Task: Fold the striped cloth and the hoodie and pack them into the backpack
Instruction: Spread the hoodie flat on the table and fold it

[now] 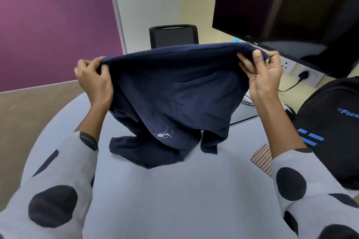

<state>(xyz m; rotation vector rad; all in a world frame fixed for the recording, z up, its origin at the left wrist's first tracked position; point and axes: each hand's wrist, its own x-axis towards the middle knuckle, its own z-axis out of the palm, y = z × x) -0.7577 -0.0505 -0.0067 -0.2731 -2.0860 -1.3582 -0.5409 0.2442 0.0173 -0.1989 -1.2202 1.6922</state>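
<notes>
Two hands hold the hoodie up over the desk. Desk is pale grey with a curved left edge; beyond that edge lies tan floor and a purple wall. Bare desk surface spreads in front of the hoodie toward the camera. Far side: a black chair just behind the raised hem. Right side is crowded: a dark monitor hangs over the far right, a wall socket with a plug and cable below it, and the black backpack stands on the desk's right edge, near the right forearm.

Left hand grips the hoodie's top left corner, fingers curled round the bunched edge. Right hand pinches the top right corner, thumb in front, fingers folded over the edge from behind. The top edge stretches taut between the hands, slightly higher on the right.

Hoodie is navy, hanging in soft creases, narrowing downward. Its lower part rests crumpled on the desk, spreading left. A small white logo shows low on the front.

Striped cloth lies flat on the desk just beside the backpack, partly hidden by the right sleeve; tan with thin dark lines. Sleeves are white with big dark dots.
</notes>
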